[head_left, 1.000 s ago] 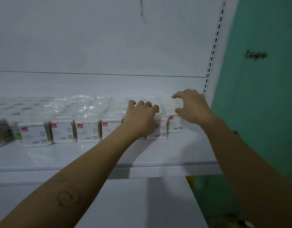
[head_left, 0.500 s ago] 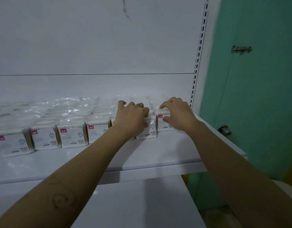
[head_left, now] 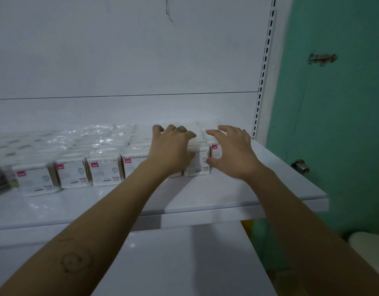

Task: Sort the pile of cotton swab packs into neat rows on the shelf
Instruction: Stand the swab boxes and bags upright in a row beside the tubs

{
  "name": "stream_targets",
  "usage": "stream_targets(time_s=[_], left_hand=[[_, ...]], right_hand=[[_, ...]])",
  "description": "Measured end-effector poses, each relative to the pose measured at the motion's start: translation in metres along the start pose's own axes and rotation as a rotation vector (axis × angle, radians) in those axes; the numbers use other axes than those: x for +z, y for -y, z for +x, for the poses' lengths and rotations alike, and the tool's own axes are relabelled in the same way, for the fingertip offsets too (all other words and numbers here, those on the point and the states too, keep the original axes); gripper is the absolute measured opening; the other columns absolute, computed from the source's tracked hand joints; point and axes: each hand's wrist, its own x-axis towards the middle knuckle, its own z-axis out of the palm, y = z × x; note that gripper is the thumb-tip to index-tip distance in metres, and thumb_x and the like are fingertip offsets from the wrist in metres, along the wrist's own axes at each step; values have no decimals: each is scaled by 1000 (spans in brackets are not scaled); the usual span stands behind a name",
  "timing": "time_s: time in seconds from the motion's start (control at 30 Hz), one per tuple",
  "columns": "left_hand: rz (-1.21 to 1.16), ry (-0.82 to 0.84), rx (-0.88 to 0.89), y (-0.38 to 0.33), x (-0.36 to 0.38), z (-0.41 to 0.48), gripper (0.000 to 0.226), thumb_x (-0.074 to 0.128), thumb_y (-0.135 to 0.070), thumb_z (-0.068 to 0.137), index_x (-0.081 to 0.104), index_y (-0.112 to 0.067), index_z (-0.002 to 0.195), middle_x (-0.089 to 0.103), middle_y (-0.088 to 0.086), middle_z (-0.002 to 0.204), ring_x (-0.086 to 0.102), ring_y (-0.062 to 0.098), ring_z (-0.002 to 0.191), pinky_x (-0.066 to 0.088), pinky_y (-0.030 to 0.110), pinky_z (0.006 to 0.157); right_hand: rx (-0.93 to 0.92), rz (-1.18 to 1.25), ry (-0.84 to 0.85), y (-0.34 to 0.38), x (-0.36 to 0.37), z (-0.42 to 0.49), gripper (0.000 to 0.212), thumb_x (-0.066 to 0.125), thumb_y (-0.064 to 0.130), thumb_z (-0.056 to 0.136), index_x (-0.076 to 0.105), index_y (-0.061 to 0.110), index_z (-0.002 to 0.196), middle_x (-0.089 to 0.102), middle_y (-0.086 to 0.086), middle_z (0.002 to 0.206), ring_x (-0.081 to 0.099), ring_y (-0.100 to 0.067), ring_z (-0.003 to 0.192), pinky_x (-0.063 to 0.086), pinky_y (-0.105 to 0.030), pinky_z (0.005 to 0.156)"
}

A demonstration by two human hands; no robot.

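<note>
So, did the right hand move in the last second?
Yes, slightly left. The right hand has edged away from the slotted upright; its thumb now sits left of the last pack's red label, not right of it.

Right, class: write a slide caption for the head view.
Left hand and right hand at the row-end cotton swab packs on a white shelf.

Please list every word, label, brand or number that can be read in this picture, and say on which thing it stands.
Nothing can be quoted.
Red tags on the packs: white marks, too blurred to read.
Small print low on the pack fronts: too small to read.
Shelf, wall and door: no writing shows.
</note>
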Motion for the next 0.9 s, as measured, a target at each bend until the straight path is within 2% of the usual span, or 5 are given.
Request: stream_targets(time_s=[0.13, 0.33, 0.47, 0.7, 0.9], left_hand=[[5, -70, -70, 39, -16, -31, 44, 58, -45, 91, 52, -33, 133, 51, -8, 139, 42, 18, 127, 17, 42, 104], [14, 23, -234, 89, -23, -71, 43, 56, -48, 92, 55, -31, 131, 55, -2, 137, 43, 24, 128, 20, 46, 105], [1, -17, -274, 106, -23, -90, 42, 58, -44, 92, 55, -30, 131, 54, -3, 139, 41, 23, 130, 19, 47, 105], [69, -111, -426, 150, -23, -137, 58, 64, -40, 88, 45, -30, 142, 38, -4, 152, 30, 24, 138, 22, 47, 106], [137, -110, -482, 179, -25, -166, 61, 68, -39, 85, 46, -27, 141, 42, -1, 150, 32, 27, 137, 27, 52, 105]], right_hand=[[-41, -64, 60, 19, 3, -5, 79, 67, 51, 84, 26, 37, 150, 16, -2, 160, 7, -21, 148, -6, -50, 119], [-176, -55, 43, 68, 22, -6, 73, 62, 52, 87, 27, 38, 149, 16, 0, 161, 6, -19, 148, -9, -51, 118], [-244, -36, 77, 104, 33, 3, 71, 61, 52, 88, 26, 37, 149, 16, 0, 161, 5, -19, 148, -9, -53, 118], [-334, 10, 43, 155, 52, 9, 66, 56, 51, 91, 27, 37, 148, 17, 1, 160, 6, -19, 148, -11, -53, 117], [-406, -23, 18, 201, 66, 8, 64, 53, 50, 93, 25, 35, 149, 14, 0, 161, 2, -20, 149, -12, -57, 116]])
